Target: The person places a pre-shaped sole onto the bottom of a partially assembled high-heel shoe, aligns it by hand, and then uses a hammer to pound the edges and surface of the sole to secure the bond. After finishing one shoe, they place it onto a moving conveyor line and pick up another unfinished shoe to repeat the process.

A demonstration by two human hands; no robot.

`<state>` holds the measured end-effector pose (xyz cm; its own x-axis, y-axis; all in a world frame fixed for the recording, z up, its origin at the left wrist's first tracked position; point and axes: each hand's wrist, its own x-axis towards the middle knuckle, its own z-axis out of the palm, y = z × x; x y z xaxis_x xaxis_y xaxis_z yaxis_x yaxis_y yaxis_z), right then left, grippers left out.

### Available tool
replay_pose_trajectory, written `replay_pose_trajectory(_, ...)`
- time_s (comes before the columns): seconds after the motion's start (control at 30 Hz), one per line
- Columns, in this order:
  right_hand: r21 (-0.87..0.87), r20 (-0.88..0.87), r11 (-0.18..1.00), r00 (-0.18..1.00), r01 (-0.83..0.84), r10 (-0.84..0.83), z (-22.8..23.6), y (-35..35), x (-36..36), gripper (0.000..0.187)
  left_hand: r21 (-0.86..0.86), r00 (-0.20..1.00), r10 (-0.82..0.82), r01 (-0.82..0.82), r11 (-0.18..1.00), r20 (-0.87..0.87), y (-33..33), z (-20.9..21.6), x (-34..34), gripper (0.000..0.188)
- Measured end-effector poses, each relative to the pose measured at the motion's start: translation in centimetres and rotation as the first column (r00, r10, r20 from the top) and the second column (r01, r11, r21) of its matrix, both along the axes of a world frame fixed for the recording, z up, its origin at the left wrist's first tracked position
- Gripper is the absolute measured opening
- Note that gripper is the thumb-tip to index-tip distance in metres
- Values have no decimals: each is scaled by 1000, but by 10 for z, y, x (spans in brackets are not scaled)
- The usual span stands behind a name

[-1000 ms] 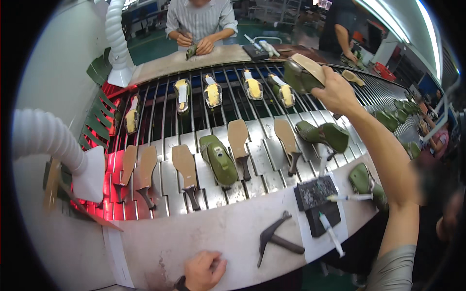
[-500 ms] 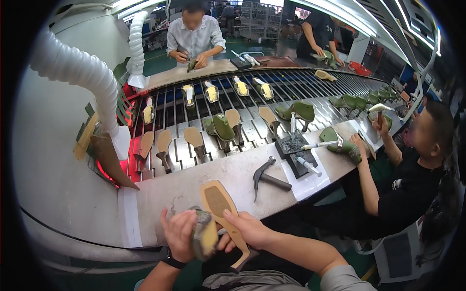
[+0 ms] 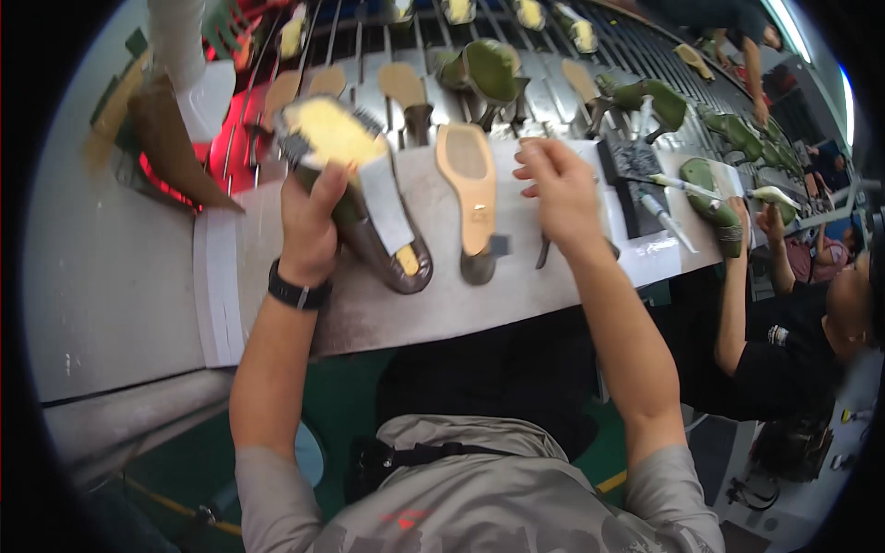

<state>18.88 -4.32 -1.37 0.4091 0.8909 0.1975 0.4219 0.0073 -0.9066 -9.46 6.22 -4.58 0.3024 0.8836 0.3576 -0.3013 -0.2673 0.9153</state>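
My left hand [image 3: 312,217] grips a lasted shoe [image 3: 336,138], turned bottom up, its underside pale yellow with a light grey strip running toward the dark brown heel end. Just right of it, on the metal bench, lies a tan sole with a heel [image 3: 468,180], its heel end toward me. My right hand [image 3: 560,189] hovers right of that sole, fingers apart and slightly blurred, with nothing visible in them. Beneath my right forearm a hammer [image 3: 543,253] shows only in part, its claw tip at one side.
Beyond the bench edge, a slatted conveyor [image 3: 369,83] carries soles and green shoes [image 3: 489,69]. Right of my hand stand black blocks [image 3: 631,161] with white tubes [image 3: 668,221]. A co-worker [image 3: 784,323] handles a green shoe [image 3: 710,194] at the right. A white duct [image 3: 175,37] hangs at the left.
My right hand has let go of the tan sole, now on the bench, and moved over by the hammer. My left hand has raised the lasted shoe forward over the bench. The view has tilted down.
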Motion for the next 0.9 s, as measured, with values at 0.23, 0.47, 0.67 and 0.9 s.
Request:
replay_pose_trajectory(0.23, 185, -648, 888, 627, -421, 433, -27, -34, -57, 61, -96, 993, -102, 108, 990, 59, -7, -2, 11, 67)
replay_pose_trajectory(0.47, 1, -457, 974, 866, -227, 203, -32, -29, -66, 40, -278, 967, 15, 59, 959, 256, -8, -2, 14, 63)
replay_pose_trajectory(0.67, -132, -571, 951, 806, -279, 157, -31, -19, -59, 38, -285, 978, 57, 2, 959, 201, -9, -19, 12, 60)
replay_pose_trajectory(0.9, -143, -533, 947, 829, -286, 170, -44, -44, -43, 22, -206, 972, -73, 120, 971, 225, -22, -4, 25, 65)
